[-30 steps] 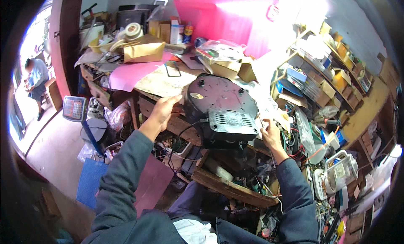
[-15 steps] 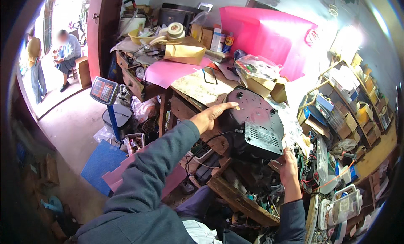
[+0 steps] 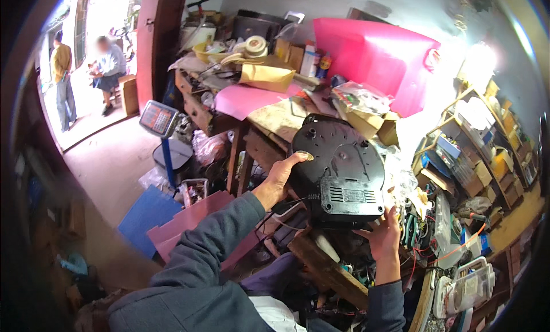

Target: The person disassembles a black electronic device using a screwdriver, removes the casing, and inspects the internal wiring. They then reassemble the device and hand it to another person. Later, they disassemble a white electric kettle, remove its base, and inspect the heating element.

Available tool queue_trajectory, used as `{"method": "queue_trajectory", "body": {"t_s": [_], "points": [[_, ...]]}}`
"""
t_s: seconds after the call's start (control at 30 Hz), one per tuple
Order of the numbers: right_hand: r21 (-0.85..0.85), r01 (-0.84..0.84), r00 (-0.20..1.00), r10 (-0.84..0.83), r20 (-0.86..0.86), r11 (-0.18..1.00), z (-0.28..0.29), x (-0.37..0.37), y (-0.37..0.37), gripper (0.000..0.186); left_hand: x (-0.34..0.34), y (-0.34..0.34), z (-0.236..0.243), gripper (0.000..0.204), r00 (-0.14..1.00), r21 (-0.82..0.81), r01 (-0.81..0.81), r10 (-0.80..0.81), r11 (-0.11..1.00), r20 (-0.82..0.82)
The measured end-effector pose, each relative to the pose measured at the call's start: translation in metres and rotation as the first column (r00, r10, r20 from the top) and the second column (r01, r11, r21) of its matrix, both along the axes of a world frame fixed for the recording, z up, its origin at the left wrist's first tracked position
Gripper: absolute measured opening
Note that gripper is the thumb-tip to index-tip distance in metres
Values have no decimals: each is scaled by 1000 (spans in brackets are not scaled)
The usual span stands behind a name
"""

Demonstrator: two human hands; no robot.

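Note:
A black round appliance [image 3: 341, 151] is tilted, underside toward me, showing small feet, slots and a vented rectangular panel. Its kind cannot be told from this side. My left hand [image 3: 281, 180] grips the left rim, thumb on the underside and fingers hidden beneath. A black power cord [image 3: 309, 198] leaves the appliance near that hand. At the near right corner is my right hand [image 3: 385, 237], thumb and fingers spread apart, fingertips close to the panel's edge; whether they touch it is unclear. Behind the appliance lies the cluttered wooden workbench [image 3: 275, 121].
An open drawer [image 3: 329, 269] full of loose parts juts out below the appliance. Wires and tools crowd the right. A platform scale [image 3: 159, 119] stands left, by a blue board [image 3: 148, 217] and pink sheets [image 3: 189, 223]. Two people are at the far left doorway.
The appliance has turned and shifted slightly left, its vented panel now nearly level. My left hand moved with it. The right hand's fingers have spread at the corner. The view swung a little left.

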State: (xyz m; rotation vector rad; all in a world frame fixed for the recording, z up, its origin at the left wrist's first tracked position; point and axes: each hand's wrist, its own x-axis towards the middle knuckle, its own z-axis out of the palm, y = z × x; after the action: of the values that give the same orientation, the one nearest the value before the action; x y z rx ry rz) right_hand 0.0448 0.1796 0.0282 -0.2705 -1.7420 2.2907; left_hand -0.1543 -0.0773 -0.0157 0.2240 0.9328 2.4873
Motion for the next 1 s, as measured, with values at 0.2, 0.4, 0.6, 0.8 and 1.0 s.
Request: {"method": "queue_trajectory", "body": {"t_s": [0.2, 0.4, 0.6, 0.8, 1.0], "points": [[156, -187, 952, 218, -213, 970, 19, -2, -36, 65, 55, -66, -12, 40, 968, 148, -253, 251, 956, 32], [90, -211, 964, 223, -149, 973, 7, -32, -73, 45, 86, -127, -16, 37, 903, 328, -415, 427, 849, 39], [407, -758, 625, 747, 228, 510, -23, -30, -147, 48, 138, -183, 44, 47, 713, 213, -669, 696, 712, -83], [661, -703, 535, 808, 247, 263, -89, -47, -217, 89, 144, -210, 69, 38, 574, 230, -781, 813, 580, -100], [363, -923, 135, 991, -9, 128, -139, -9, -304, 77, 135, -226, 97, 37, 725, 370, -602, 678, 708, -120]]}}
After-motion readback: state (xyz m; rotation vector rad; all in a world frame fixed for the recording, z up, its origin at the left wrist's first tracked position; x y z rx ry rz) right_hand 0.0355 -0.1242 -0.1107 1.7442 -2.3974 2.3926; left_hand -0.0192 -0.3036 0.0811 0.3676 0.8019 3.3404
